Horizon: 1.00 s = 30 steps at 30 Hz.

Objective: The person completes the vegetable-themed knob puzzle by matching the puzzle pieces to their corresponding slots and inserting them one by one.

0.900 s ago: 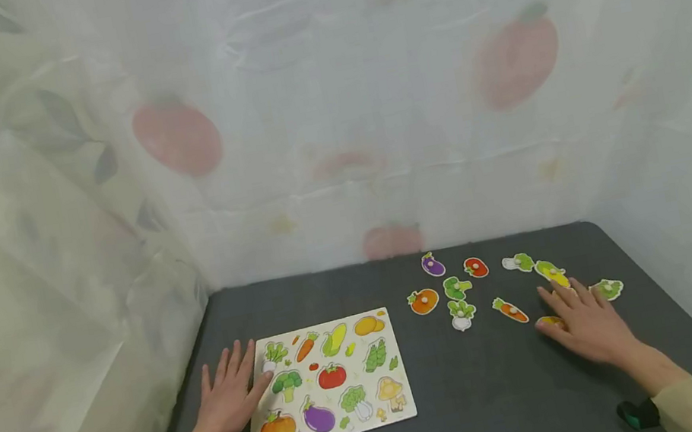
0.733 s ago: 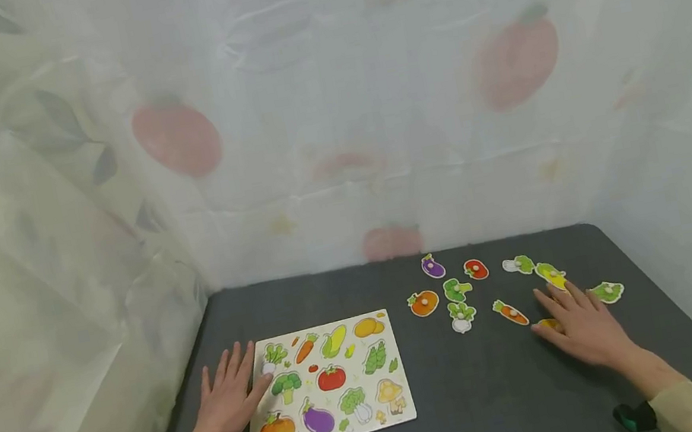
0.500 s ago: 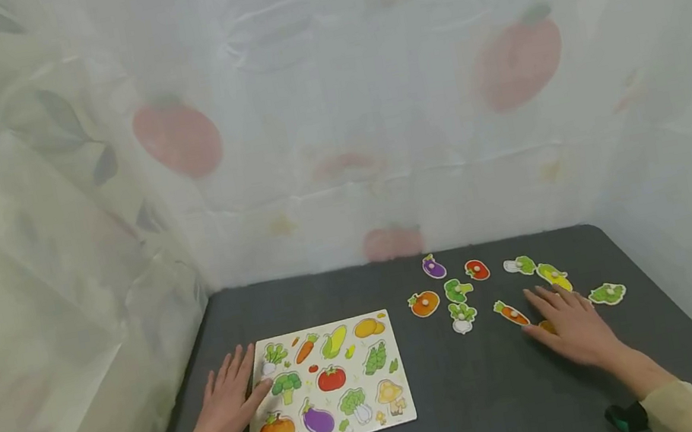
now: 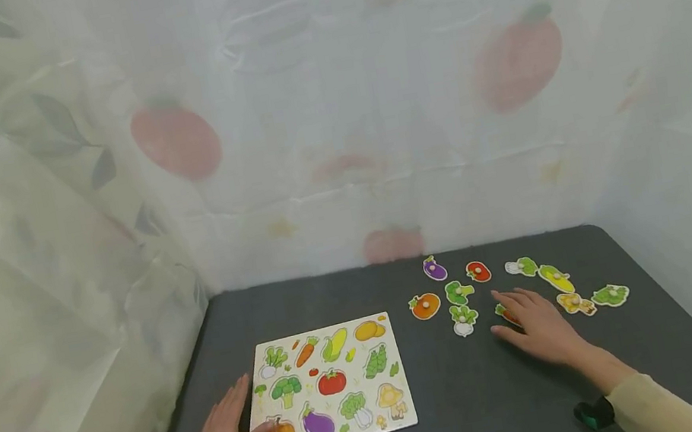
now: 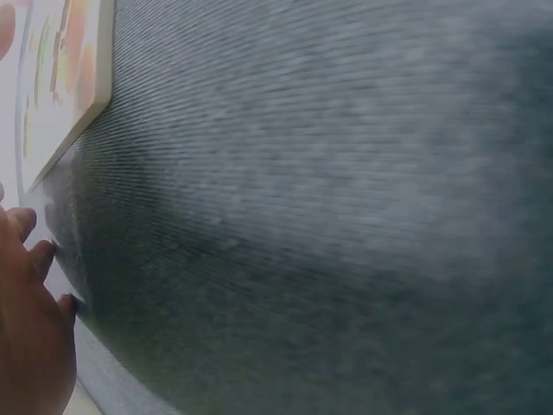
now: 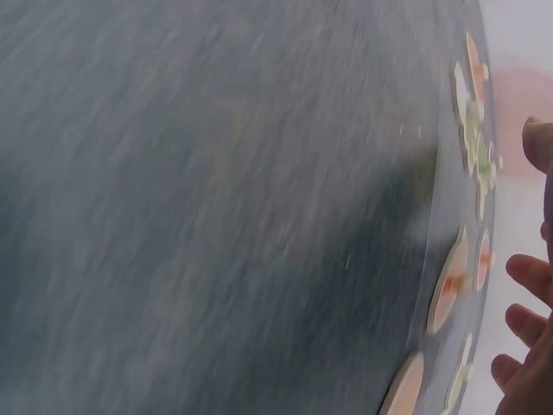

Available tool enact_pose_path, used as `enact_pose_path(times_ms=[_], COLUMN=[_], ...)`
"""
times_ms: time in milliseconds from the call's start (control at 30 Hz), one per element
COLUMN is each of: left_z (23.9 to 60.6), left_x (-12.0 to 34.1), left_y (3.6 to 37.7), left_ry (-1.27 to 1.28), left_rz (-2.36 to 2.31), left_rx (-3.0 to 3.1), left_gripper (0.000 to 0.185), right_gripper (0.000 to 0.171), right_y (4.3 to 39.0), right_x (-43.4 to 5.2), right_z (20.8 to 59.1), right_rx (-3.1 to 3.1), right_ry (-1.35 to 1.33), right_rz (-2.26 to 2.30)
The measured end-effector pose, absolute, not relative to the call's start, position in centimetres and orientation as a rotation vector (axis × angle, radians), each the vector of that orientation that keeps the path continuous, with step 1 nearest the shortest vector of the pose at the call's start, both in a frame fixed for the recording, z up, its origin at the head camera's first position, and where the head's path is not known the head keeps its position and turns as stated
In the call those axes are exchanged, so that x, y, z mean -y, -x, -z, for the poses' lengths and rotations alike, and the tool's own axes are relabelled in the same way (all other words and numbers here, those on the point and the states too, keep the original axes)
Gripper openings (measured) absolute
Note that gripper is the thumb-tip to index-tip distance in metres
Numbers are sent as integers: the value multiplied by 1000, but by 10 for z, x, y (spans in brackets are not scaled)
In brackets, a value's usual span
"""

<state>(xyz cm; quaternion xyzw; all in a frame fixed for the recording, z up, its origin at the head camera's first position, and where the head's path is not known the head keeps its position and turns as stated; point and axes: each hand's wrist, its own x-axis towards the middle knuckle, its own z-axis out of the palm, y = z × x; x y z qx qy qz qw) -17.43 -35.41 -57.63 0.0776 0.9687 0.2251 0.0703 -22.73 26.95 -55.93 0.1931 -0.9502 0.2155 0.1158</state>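
A vegetable puzzle board [image 4: 405,398] lies on the dark mat at the front left. My left hand [image 4: 224,430] rests flat beside its near-left corner, thumb touching the board by the printed pumpkin. My right hand [image 4: 536,328] lies flat at the right, fingers straight, fingertips over a carrot piece [image 4: 500,311]. Loose pieces surround it: radish [image 4: 462,319], broccoli [image 4: 458,292], pumpkin [image 4: 425,305], tomato [image 4: 478,271], eggplant [image 4: 435,268], corn [image 4: 555,278], mushroom [image 4: 575,304], lettuce [image 4: 610,295]. Both wrist views are blurred: the board edge [image 5: 82,78] shows in the left, some pieces [image 6: 449,285] in the right.
Sheer printed curtains close in the table at the back and on both sides. The dark mat [image 4: 477,409] runs to the front edge between the board and my right arm. A dark green band [image 4: 592,413] sits on my right wrist.
My right hand slid left off the mushroom piece, which now shows, and onto the carrot piece. My left hand drew back along the board's left edge to its near corner.
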Motion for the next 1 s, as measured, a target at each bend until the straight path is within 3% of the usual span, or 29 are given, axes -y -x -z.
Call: enact_pose_path(times_ms=[500,1000], left_z=[581,591], left_x=[346,348], left_y=[155,157], left_ry=[-315,-293], left_rz=[-648,-668], left_rx=[-2959,-2909], left_gripper=[127,133], right_gripper=[66,52], right_y=[247,252], right_x=[-224,-209], right_z=[567,579], right_rx=[2868,2861], right_ry=[-475,-308], right_rz=[-863,-933])
